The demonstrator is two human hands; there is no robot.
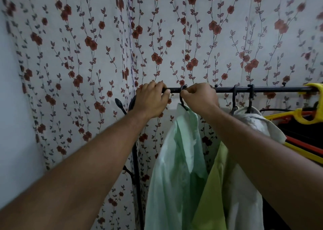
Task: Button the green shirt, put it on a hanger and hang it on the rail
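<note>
Green shirt on its hanger at the rail, centre of the frame.
Grasps the black rail with the left grip, fingers curled round it; pinches the black hook of the hanger with the right grip just beside, hook set over the rail. Hangs down to the lower middle edge, touching a yellow-green shirt at its right; flowered curtain behind.

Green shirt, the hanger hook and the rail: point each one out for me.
green shirt [176,160], head view, on the front panel below the collar.
hanger hook [181,102], head view, on the black curve just under the bar.
rail [225,89], head view, on a bare stretch of the black bar.
</note>
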